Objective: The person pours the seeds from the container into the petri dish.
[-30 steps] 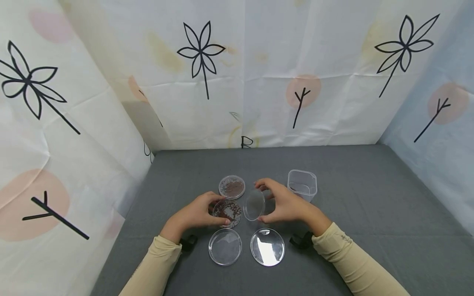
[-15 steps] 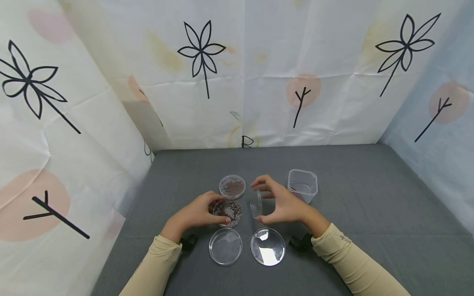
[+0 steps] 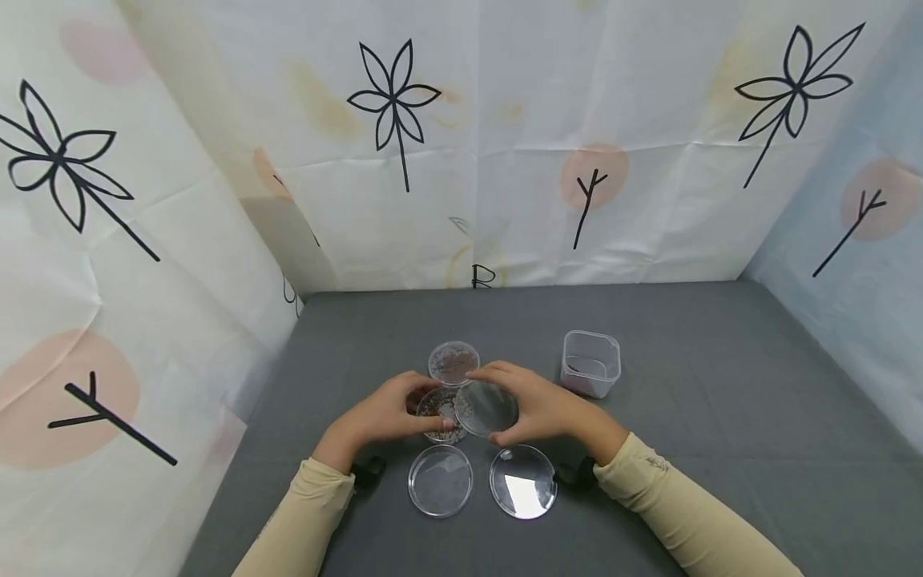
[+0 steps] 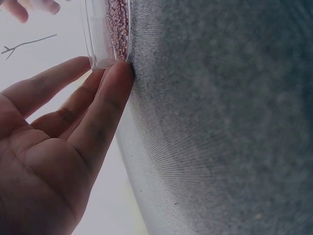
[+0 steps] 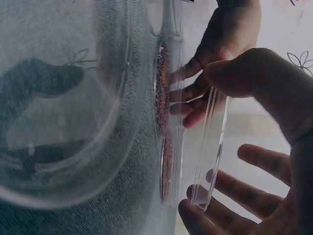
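Note:
My left hand (image 3: pixel 385 413) grips the edge of a clear petri dish (image 3: pixel 436 403) with reddish-brown granules in it, thumb on the near side and fingers on the far side. In the left wrist view the thumb and fingers pinch that dish's rim (image 4: pixel 100 63). Between its thumb and fingers, my right hand (image 3: pixel 544 407) holds a clear petri dish lid (image 3: pixel 489 410) by the edges. The lid is tilted and overlaps the right side of the granule dish in the head view. From the right wrist, a gap shows between the lid (image 5: pixel 211 152) and the dishes.
Behind the held dish stands another petri dish (image 3: pixel 453 363) with brownish granules. Two clear round dishes or lids, one left (image 3: pixel 441 481) and one right (image 3: pixel 523 482), lie nearer on the grey cloth. A clear square tub (image 3: pixel 591 367) stands to the right.
The right hand has moved left with the lid. The lid has turned from nearly edge-on to a flatter tilt and now overlaps the granule dish. My left hand stays in place.

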A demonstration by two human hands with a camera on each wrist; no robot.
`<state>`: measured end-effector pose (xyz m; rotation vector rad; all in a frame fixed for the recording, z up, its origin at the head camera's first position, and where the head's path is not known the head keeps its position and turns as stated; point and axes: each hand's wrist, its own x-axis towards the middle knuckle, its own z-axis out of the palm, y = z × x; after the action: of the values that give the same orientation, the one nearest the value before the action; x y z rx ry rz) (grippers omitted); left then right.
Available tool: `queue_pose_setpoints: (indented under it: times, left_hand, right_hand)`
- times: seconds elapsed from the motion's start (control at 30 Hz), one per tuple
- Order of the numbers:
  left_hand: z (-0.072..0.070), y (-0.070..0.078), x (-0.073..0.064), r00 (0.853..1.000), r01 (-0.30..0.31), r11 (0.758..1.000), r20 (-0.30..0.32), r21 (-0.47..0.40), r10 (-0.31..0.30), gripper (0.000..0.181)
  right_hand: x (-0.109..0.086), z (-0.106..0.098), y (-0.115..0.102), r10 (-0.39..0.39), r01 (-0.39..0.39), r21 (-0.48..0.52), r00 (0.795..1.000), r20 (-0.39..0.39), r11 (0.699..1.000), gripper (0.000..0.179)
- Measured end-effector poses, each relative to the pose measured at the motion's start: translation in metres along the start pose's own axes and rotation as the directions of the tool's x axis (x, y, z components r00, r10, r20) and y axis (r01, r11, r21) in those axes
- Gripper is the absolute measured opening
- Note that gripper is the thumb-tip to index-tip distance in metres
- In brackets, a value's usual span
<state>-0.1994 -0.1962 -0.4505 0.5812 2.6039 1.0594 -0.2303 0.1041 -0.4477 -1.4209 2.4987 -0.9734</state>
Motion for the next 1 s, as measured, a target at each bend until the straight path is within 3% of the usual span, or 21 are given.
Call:
queue_pose_setpoints:
  times: [0.3, 0.63, 0.73, 1.0]
  left_hand:
    - [-0.001, 0.000, 0.001, 0.999, -0.007, 1.000, -0.032, -0.024, 0.006, 0.066]
    - [0.000, -0.001, 0.004, 0.995, -0.014, 1.000, -0.096, -0.009, 0.013, 0.046]
    - [-0.001, -0.002, 0.003, 0.994, -0.030, 1.000, -0.103, 0.000, 0.030, 0.045]
    - [-0.003, -0.002, 0.002, 0.993, -0.003, 0.999, -0.122, -0.054, -0.004, 0.056]
  right_hand:
    - [0.011, 0.005, -0.006, 0.033, -0.032, -0.060, 0.999, 0.007, 0.998, 0.090]
    - [0.024, 0.012, -0.010, -0.004, 0.005, -0.072, 1.000, 0.016, 0.997, 0.085]
    - [0.029, 0.014, -0.009, -0.020, 0.022, -0.072, 0.999, 0.030, 0.997, 0.085]
    - [0.037, 0.020, -0.007, -0.077, 0.079, -0.043, 0.996, 0.047, 0.996, 0.085]
